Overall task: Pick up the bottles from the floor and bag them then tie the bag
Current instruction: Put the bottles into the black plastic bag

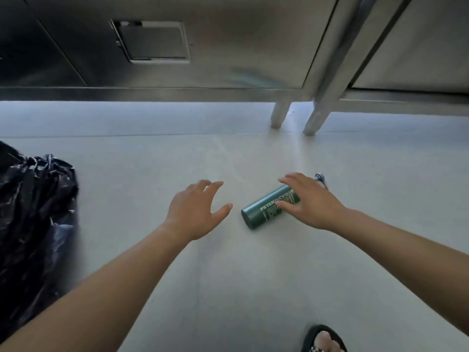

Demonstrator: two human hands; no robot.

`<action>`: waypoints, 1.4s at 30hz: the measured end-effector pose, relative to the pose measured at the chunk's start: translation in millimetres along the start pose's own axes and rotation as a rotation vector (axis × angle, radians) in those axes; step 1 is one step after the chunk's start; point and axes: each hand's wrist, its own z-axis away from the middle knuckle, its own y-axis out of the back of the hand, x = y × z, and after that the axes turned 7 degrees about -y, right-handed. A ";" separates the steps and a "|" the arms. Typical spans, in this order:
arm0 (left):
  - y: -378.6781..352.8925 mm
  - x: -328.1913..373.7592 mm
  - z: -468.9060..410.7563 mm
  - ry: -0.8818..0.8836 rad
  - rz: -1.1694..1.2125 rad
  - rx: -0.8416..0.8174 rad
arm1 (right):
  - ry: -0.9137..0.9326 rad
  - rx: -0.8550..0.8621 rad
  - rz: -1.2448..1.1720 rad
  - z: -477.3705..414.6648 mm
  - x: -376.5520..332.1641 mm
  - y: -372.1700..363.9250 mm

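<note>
- Green, with pale lettering along its side, one bottle lies on its side on the floor, its flat end pointing toward the left hand and its far end hidden under the right hand.
- One right hand is spread over the bottle, palm down, fingers extended; the thumb rests on the label and the fingertips reach past the upper edge. It is not closed round the bottle, and whether the palm touches it cannot be told.
- One left hand hovers just left of the bottle's flat end, wide open, fingers curled slightly and thumb pointing toward the bottle, holding nothing.
- Both forearms are bare and stretch forward from the lower edge of the view.
- One black plastic bag sits crumpled on the floor well to the left of the left hand; what is in it cannot be seen.
- Two feet show: a shoe just beyond the right hand, and a sandalled foot below the right forearm.
- Beyond both hands stands a stainless steel counter on metal legs.
</note>
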 end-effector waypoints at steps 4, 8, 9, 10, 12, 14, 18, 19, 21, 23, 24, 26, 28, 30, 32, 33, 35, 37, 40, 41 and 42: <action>-49.9 6.0 -0.3 0.119 0.034 -0.105 | -0.001 -0.018 -0.063 -19.2 26.8 -32.6; -78.5 -4.1 3.1 0.207 0.034 -0.163 | -0.055 -0.055 -0.020 -38.0 29.3 -57.8; -83.1 -7.6 4.6 0.219 0.031 -0.168 | -0.054 -0.070 -0.002 -39.7 27.1 -62.7; -87.2 -10.8 6.1 0.230 0.028 -0.171 | -0.041 -0.078 0.015 -39.9 25.1 -67.3; -95.4 -15.8 9.9 0.267 0.037 -0.178 | 0.014 -0.062 0.037 -36.6 22.8 -76.2; -103.9 -18.3 16.0 0.300 0.057 -0.195 | 0.062 -0.031 0.019 -30.0 22.5 -81.9; -118.3 -19.2 30.4 0.291 0.051 -0.240 | 0.206 -0.051 -0.056 -17.8 25.9 -85.3; -120.6 -19.1 32.2 0.288 0.044 -0.241 | 0.243 -0.054 -0.066 -14.8 26.7 -85.8; -123.3 -18.5 33.4 0.291 0.038 -0.234 | 0.243 -0.015 -0.114 -8.3 27.4 -86.7; -124.8 -17.0 33.2 0.298 0.035 -0.228 | 0.129 0.098 -0.203 -1.7 27.8 -87.9; -125.5 -16.0 33.2 0.301 0.035 -0.226 | 0.049 0.167 -0.254 0.8 28.1 -89.1; -126.6 -14.5 33.5 0.306 0.038 -0.225 | -0.124 0.248 -0.350 5.6 26.3 -91.8; -127.3 -14.1 34.3 0.308 0.044 -0.231 | -0.269 0.205 -0.447 9.6 23.0 -95.5; -127.9 -14.5 35.2 0.305 0.048 -0.239 | -0.308 0.137 -0.538 10.4 21.1 -99.1; -127.8 -15.0 35.9 0.301 0.050 -0.238 | -0.242 0.079 -0.569 9.4 21.3 -99.6; -127.6 -15.4 36.1 0.299 0.050 -0.237 | -0.192 0.046 -0.574 8.1 21.8 -98.8; -127.3 -16.5 36.2 0.293 0.044 -0.238 | -0.118 -0.027 -0.596 5.1 22.4 -95.9; -127.8 -18.2 36.6 0.282 0.034 -0.243 | -0.094 -0.053 -0.603 3.9 20.1 -95.8; -128.3 -20.7 37.7 0.268 0.022 -0.246 | -0.159 0.006 -0.548 2.5 10.5 -102.5; -128.4 -21.2 38.2 0.264 0.009 -0.251 | -0.199 0.015 -0.530 1.8 6.6 -105.3; -128.4 -21.5 38.6 0.261 -0.001 -0.256 | -0.236 0.011 -0.522 1.0 3.0 -108.0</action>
